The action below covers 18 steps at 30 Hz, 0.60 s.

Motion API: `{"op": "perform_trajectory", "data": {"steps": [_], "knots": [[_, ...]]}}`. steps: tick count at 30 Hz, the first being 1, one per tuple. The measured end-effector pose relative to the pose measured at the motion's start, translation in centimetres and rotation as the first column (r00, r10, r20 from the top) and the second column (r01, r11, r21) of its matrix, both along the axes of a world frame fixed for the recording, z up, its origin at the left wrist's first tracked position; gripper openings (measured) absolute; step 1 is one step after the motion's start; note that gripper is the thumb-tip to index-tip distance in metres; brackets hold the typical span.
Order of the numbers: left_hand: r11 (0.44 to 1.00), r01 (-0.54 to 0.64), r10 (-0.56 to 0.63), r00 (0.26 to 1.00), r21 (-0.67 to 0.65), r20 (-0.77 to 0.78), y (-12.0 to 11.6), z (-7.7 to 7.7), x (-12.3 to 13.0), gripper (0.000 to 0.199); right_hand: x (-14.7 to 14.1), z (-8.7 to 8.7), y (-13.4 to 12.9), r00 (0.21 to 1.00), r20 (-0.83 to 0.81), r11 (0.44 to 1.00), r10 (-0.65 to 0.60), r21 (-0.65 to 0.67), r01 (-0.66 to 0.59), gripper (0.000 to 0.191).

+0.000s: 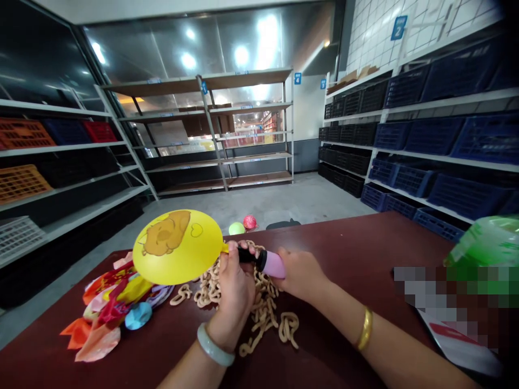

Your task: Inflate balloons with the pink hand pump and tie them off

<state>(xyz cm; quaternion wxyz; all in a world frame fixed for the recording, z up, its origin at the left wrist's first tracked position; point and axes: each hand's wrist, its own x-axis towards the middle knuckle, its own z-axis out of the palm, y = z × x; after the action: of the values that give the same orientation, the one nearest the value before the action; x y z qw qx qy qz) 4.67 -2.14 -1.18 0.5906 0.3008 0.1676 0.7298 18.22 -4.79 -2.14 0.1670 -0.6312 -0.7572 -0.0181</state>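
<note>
A yellow balloon (203, 237) printed with a brown cartoon animal and a heart is swollen out on the left, its neck over the black nozzle end of a hand balloon pump (274, 265). My left hand (235, 283) is closed around the balloon's neck and the pump's black part. Around the pump's pink end wraps my right hand (300, 273). Beneath both hands lies a heap of tan rubber bands or ties (265, 313), partly hidden; their exact kind is unclear. Limp, uninflated balloons (109, 313) in several colours are piled left of my left hand.
The dark red table (344, 248) spans the front. A green plastic bag (482, 243) and a blurred-out flat item (454, 319) are at its right. Beyond the far edge sit a green ball (237, 228) and a red ball (250, 221). Shelves (255, 158) with crates line the room.
</note>
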Motion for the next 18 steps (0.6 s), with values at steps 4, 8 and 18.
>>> {"op": "perform_trajectory", "data": {"steps": [4, 8, 18], "knots": [[0.999, -0.03, 0.029, 1.0, -0.034, -0.009, 0.5, 0.3, -0.8, 0.023, -0.2, -0.1, 0.1, 1.0, -0.023, 1.0, 0.011, -0.01, -0.011, 0.032], [0.998, -0.068, 0.068, 0.998, -0.019, 0.011, 2.2, 1.3, -3.5, 0.024, 0.5, -0.4, 0.8, 1.0, -0.001, 1.0, 0.019, 0.009, -0.019, 0.033], [0.982, -0.191, 0.191, 0.976, -0.006, 0.107, 5.3, 1.8, -8.5, 0.023, 3.1, -1.0, 1.9, 0.997, 0.071, 1.0, 0.012, 0.021, -0.013, 0.036]]}}
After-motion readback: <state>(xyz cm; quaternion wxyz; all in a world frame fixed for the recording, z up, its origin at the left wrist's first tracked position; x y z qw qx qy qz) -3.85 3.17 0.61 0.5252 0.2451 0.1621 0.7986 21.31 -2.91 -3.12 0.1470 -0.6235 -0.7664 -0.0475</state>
